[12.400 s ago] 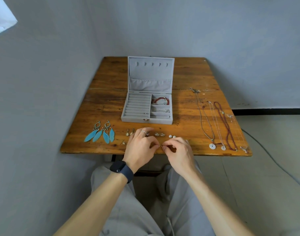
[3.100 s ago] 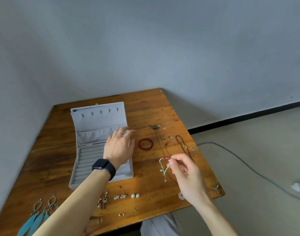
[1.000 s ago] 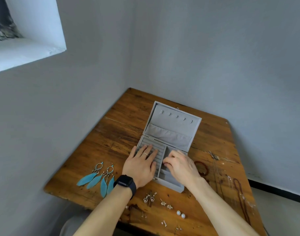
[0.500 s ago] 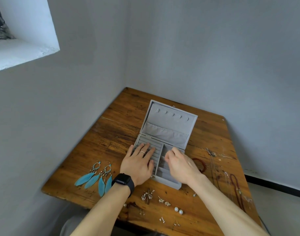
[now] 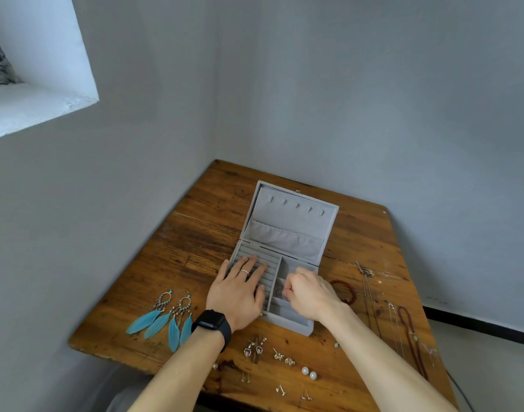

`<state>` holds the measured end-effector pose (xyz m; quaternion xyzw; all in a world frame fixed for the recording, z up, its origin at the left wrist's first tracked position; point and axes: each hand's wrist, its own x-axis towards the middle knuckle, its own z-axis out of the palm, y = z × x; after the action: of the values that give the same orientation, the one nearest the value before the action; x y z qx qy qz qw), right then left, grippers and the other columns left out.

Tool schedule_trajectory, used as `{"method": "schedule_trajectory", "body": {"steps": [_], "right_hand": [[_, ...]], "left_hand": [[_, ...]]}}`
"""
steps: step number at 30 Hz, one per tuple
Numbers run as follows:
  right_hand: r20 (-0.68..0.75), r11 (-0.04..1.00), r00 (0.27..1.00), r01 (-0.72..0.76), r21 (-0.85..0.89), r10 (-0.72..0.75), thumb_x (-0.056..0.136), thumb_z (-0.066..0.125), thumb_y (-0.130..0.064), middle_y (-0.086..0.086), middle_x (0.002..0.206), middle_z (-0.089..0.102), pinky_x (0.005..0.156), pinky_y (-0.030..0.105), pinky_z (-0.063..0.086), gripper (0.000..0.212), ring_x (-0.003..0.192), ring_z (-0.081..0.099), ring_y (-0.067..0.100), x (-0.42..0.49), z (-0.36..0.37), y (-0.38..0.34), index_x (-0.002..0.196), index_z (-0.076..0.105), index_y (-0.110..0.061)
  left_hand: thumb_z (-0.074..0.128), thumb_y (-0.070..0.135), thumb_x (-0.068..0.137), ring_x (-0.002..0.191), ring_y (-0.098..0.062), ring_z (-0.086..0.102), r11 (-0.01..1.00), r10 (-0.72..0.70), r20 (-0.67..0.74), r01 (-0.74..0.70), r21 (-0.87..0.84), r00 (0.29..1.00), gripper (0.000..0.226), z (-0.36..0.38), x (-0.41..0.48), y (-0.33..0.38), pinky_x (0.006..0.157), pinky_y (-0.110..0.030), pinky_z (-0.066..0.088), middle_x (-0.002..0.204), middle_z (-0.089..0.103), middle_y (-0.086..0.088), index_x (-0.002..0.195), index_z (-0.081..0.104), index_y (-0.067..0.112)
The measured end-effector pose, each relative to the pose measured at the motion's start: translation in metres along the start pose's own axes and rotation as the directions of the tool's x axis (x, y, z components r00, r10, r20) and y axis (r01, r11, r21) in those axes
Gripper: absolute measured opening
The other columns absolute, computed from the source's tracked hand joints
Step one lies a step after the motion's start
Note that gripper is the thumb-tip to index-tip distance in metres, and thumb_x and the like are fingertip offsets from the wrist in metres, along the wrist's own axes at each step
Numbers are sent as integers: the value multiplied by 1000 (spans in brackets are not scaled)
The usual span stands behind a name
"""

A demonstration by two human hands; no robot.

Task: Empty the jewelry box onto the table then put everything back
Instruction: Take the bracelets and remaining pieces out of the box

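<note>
Jewelry box (image 5: 287, 233) sits open at the centre of the wooden table (image 5: 195, 233), lid propped back toward the wall, tray facing the person. The left hand (image 5: 238, 292) lies flat, fingers spread, on the ribbed ring rolls in the tray's left half, steadying the box and holding nothing. The right hand (image 5: 307, 292) is curled into the right-hand compartments, fingertips pinched narrow; a thin silvery loop (image 5: 277, 289) shows just left of them, though I cannot tell whether the pinch has it. By my reading the emptying is nearly done, and this piece is among the last left inside.

The piece lies directly under the right fingertips, so that hand is the nearer; a lift would go up and toward the right of the frame, where a red bracelet (image 5: 345, 291) and several necklaces (image 5: 403, 328) are already laid out. The compartment's divider walls hem the fingers in.

Feather earrings (image 5: 165, 319) lie at lower left, small studs and pearl earrings (image 5: 309, 373) along the near edge below the box.
</note>
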<state>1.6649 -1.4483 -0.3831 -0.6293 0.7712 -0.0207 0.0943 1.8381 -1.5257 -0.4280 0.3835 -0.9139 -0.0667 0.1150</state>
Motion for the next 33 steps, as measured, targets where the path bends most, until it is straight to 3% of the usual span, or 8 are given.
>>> {"method": "schedule_trajectory", "body": {"steps": [6, 10, 15, 20, 23, 25, 29, 33], "right_hand": [[8, 986, 1000, 2, 168, -3, 104, 43, -23, -3, 111, 49, 83, 26, 40, 11, 102, 52, 15, -10, -10, 4, 107, 53, -21], [-83, 934, 993, -44, 355, 78, 106, 39, -24, -6, 107, 50, 67, 13, 35, 9, 90, 51, 3, -22, -30, 7, 100, 47, -22], [-213, 827, 952, -65, 558, 219, 105, 44, -30, -9, 87, 56, 54, 15, 36, 9, 68, 51, 0, -42, -51, 12, 97, 46, -30], [-237, 637, 920, -17, 770, 311, 98, 61, -26, -9, 104, 65, 70, 8, 44, 11, 89, 60, -7, -69, -65, 10, 106, 54, -31], [-251, 631, 915, -6, 775, 316, 95, 65, -29, -11, 99, 70, 75, 14, 46, 11, 90, 63, -4, -88, -67, 10, 103, 58, -32], [-255, 615, 917, 14, 788, 306, 94, 67, -29, -10, 96, 72, 75, 15, 46, 9, 88, 64, 0, -101, -68, 8, 100, 60, -31], [-235, 625, 937, 24, 780, 258, 94, 67, -28, -12, 93, 73, 79, 20, 50, 8, 88, 66, 3, -123, -65, 2, 98, 61, -29], [-226, 628, 944, 26, 778, 241, 94, 68, -27, -10, 92, 74, 79, 23, 48, 9, 86, 66, 6, -139, -65, 2, 99, 61, -27]], "left_hand": [[22, 44, 102, 152, -12, 13, 1000, 4, 8, -4, -7, 1000, 57, -2, 1, 1, 124, -42, 0, 165, 19, 8, 158, 19, 35], [23, 44, 102, 152, -12, 13, 1000, 5, 8, -5, -5, 1000, 56, -3, 1, 0, 123, -42, 1, 165, 20, 8, 158, 20, 35], [23, 46, 102, 152, -12, 11, 1000, 16, 43, -15, -24, 999, 57, -3, 2, -2, 123, -41, -1, 165, 18, 9, 158, 19, 36], [46, 42, 99, 147, -15, 25, 975, 20, 120, 7, -221, 993, 51, -24, 9, -5, 122, -38, 14, 159, 34, 4, 150, 41, 32], [57, 42, 95, 125, -10, 51, 893, 19, 17, -9, -451, 1000, 40, -49, 5, 18, 101, -24, 42, 137, 58, 9, 133, 59, 31], [59, 47, 94, 113, -2, 58, 772, 40, 66, 11, -636, 997, 35, -65, 0, 42, 89, -16, 46, 123, 64, 17, 126, 64, 35], [68, 41, 91, 108, -3, 64, 526, 177, 238, 112, -843, 955, 34, -87, -11, 74, 98, -25, 49, 115, 71, 14, 123, 69, 29], [72, 31, 91, 96, -6, 69, 477, 242, 171, 37, -878, 955, 17, -92, -22, 81, 94, -27, 53, 99, 76, 11, 105, 79, 26]]}}
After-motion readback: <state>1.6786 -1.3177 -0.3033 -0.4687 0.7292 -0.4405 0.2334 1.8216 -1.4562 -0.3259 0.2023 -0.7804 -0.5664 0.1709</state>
